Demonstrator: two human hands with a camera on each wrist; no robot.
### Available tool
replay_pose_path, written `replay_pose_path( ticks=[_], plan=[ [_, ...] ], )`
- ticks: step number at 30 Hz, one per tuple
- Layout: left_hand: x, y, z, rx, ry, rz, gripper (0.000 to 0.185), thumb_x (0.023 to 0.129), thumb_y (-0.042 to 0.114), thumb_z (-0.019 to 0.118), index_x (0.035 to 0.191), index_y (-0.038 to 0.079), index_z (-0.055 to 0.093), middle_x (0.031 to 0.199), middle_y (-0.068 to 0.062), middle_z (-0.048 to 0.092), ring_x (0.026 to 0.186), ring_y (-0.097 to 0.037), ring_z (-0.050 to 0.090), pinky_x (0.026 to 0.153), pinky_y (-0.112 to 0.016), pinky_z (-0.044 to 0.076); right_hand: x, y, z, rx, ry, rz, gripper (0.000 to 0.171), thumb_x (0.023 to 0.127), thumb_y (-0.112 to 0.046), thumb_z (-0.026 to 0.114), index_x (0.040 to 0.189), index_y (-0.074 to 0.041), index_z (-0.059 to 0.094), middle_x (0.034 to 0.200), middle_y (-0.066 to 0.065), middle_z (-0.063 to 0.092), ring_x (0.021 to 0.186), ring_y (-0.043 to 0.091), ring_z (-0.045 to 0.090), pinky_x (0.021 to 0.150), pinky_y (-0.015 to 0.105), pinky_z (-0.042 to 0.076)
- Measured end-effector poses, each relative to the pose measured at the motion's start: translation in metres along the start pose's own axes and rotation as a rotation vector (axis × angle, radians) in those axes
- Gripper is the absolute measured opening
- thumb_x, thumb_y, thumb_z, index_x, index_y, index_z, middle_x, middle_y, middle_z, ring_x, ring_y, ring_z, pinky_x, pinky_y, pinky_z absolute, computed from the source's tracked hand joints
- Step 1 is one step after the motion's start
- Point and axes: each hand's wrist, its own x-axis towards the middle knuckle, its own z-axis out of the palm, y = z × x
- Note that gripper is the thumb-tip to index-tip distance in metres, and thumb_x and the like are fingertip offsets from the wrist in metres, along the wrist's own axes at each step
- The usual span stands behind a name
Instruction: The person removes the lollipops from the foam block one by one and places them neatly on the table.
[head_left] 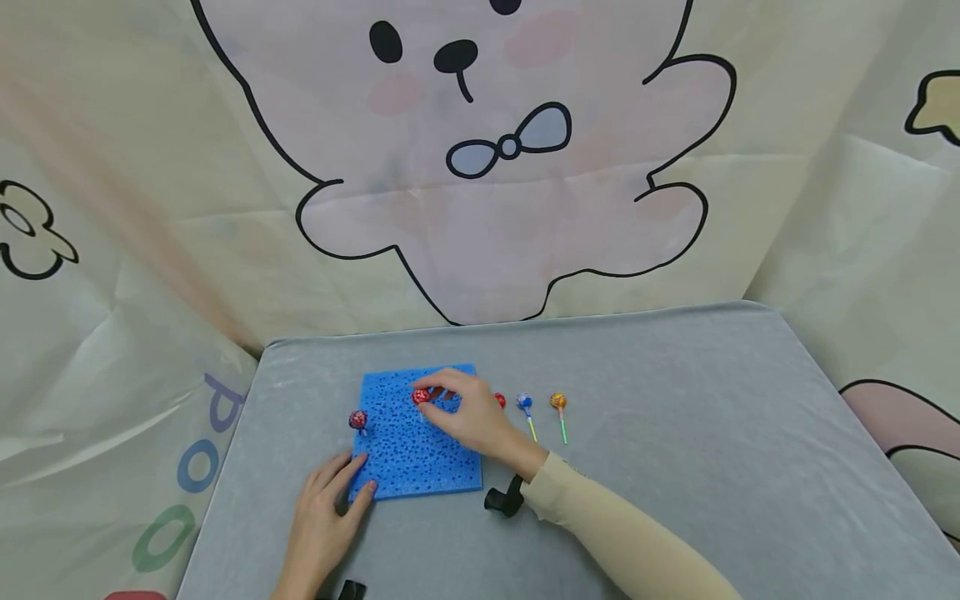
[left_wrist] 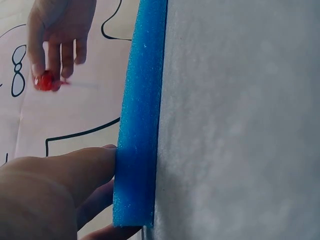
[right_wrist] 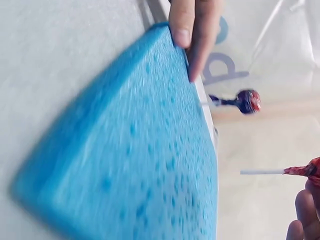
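At frame centre, the right hand [head_left: 471, 417] pinched a red lollipop [head_left: 420, 397] above the blue foam pad [head_left: 412, 454]; the left hand [head_left: 326, 517], fingers spread, pressed the pad's lower-left corner on the tabletop [head_left: 675, 467].

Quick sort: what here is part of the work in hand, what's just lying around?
In hand:
right hand pinching red lollipop
blue foam pad
left hand touching the pad's corner
dark lollipop standing at pad's left edge

Lying about:
blue lollipop
orange lollipop
another red lollipop
grey table
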Motion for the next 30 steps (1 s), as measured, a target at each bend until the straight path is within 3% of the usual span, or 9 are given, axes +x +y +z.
replay_pose_path(
  ticks=[4,11,17,25,30],
  plan=[
    [0.0,0.0,0.0,0.004,-0.003,-0.002,0.047,0.094,0.03,0.079,0.137,0.013,0.07,0.143,-0.019,0.063,0.132,-0.041,0.052,0.104,-0.068,0.041,-0.008,0.003,-0.016,0.014,0.044,0.028,0.024,0.095,-0.011,0.076,0.119,-0.011,0.076,0.11,0.001,0.075,0.097,0.02,0.068,0.083,0.049,0.06],
    [-0.001,0.0,0.001,0.006,-0.007,-0.012,0.047,0.094,0.03,0.079,0.137,0.012,0.07,0.144,-0.019,0.062,0.133,-0.042,0.052,0.105,-0.068,0.04,-0.028,0.005,-0.048,-0.018,0.131,0.05,0.021,0.094,-0.014,0.079,0.115,-0.013,0.076,0.105,0.0,0.074,0.09,0.015,0.066,0.069,0.034,0.058],
    [-0.001,0.0,0.0,0.003,-0.006,-0.012,0.047,0.094,0.03,0.079,0.137,0.012,0.07,0.144,-0.02,0.062,0.133,-0.042,0.052,0.105,-0.068,0.04,-0.048,0.012,-0.077,-0.087,0.216,0.078,0.023,0.09,-0.012,0.082,0.113,-0.011,0.077,0.102,0.0,0.075,0.09,0.017,0.066,0.08,0.044,0.059],
    [-0.001,0.001,0.0,-0.01,0.016,0.013,0.045,0.094,0.029,0.079,0.136,0.012,0.071,0.143,-0.02,0.063,0.132,-0.042,0.052,0.103,-0.068,0.041,-0.071,0.024,-0.117,-0.149,0.34,0.152,0.021,0.089,-0.01,0.083,0.109,-0.007,0.077,0.094,0.001,0.075,0.085,0.01,0.063,0.079,0.029,0.056],
    [-0.001,0.002,-0.001,-0.012,0.016,0.014,0.046,0.094,0.029,0.079,0.136,0.012,0.071,0.143,-0.02,0.062,0.132,-0.042,0.052,0.104,-0.068,0.041,-0.083,0.033,-0.14,-0.194,0.42,0.271,0.021,0.09,-0.007,0.081,0.11,-0.001,0.076,0.09,0.01,0.075,0.079,0.009,0.062,0.076,0.018,0.053]
  ],
)
